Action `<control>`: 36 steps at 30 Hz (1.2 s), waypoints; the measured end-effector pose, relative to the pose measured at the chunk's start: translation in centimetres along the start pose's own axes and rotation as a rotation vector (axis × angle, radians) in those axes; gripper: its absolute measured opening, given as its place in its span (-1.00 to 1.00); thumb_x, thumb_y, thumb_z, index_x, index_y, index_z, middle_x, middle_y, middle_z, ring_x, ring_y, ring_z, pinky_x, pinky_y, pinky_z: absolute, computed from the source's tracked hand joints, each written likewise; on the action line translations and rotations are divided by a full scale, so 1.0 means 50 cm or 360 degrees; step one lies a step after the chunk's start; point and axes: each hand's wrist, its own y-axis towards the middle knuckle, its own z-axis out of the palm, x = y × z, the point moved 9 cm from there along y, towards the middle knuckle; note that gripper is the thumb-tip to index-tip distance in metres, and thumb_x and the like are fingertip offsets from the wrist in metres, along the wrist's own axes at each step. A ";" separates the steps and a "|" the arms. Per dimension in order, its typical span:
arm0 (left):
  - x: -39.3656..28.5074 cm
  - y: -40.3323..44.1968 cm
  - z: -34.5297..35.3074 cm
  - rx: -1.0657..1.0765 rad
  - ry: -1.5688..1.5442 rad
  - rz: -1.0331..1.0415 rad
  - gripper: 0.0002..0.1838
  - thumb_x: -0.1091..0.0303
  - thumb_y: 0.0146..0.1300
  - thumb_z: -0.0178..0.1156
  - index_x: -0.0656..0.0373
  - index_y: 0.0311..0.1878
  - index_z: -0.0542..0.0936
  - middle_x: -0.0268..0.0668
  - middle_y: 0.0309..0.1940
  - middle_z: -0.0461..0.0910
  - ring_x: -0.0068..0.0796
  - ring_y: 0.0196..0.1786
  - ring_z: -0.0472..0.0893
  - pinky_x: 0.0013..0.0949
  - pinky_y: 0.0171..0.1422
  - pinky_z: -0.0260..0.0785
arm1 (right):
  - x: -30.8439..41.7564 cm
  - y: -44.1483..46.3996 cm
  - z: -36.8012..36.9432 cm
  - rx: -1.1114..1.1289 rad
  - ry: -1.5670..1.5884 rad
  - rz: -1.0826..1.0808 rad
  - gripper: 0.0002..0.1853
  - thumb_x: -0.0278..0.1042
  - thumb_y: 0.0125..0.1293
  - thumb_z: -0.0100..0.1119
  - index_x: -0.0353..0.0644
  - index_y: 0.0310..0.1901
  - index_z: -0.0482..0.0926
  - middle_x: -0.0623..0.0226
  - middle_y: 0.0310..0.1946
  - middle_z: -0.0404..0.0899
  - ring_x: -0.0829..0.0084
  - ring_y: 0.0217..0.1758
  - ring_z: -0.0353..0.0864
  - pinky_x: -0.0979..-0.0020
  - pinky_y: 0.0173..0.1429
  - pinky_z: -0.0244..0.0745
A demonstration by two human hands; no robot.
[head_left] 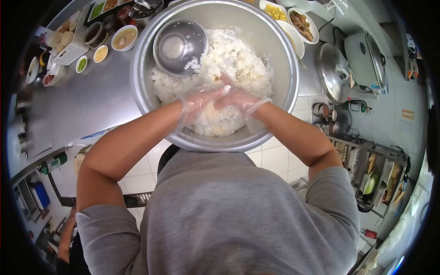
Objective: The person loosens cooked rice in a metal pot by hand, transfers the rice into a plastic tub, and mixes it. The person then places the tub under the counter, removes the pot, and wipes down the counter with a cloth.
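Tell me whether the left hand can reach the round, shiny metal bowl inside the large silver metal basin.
Likely yes: the left hand, in a clear plastic glove, is close by, with only white cooked rice between it and the bowl; its left rim looks uncovered.

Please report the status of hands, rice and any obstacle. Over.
Left hand and right hand: gloved, close together at the cooked rice. Rice: heaped in metal basin. Possible obstacle: metal bowl inside basin, beyond the hands.
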 end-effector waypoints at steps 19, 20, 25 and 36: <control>-0.143 0.026 0.003 -0.0189 -0.0123 0.0593 -0.20 -0.15 0.15 0.27 0.29 0.27 0.37 -0.03 0.28 0.32 -0.37 0.30 0.32 -0.24 0.40 0.08 | 0.107 -0.104 -0.091 -0.1067 -0.0442 -0.0596 -0.11 0.17 0.00 0.43 -0.40 0.20 0.36 -0.09 -0.02 0.54 0.17 0.04 0.56 0.28 0.12 0.42; -0.132 0.046 -0.010 -0.0210 -0.0084 0.0549 -0.19 -0.15 0.14 0.27 0.26 0.30 0.36 -0.04 0.32 0.28 -0.40 0.31 0.31 -0.23 0.42 0.05 | 0.111 -0.112 -0.094 -0.1125 -0.0531 -0.0580 -0.16 0.16 0.02 0.41 -0.41 0.14 0.42 -0.06 -0.06 0.56 0.20 -0.02 0.59 0.32 0.07 0.45; -0.162 0.004 0.024 -0.0167 -0.0122 0.0778 -0.09 -0.34 0.20 0.04 0.06 0.46 0.12 -0.11 0.48 -0.01 -0.36 0.46 0.12 -0.23 0.50 -0.11 | 0.104 -0.108 -0.104 -0.1095 -0.0290 -0.0772 -0.64 -0.27 0.20 0.34 -0.24 -0.03 0.53 0.38 -0.35 0.56 0.67 -0.35 0.46 0.60 -0.33 0.38; -0.062 -0.116 0.039 0.0866 0.3681 -0.0077 -0.47 0.15 0.29 0.04 0.35 0.20 0.41 0.07 -0.03 0.53 0.06 -0.13 0.60 -0.08 0.10 0.42 | 0.095 -0.112 -0.197 -0.1152 -0.1095 -0.0647 0.11 -0.19 -0.06 0.48 -0.18 0.45 -0.07 -0.17 0.28 0.27 -0.01 0.38 0.23 0.27 0.45 0.09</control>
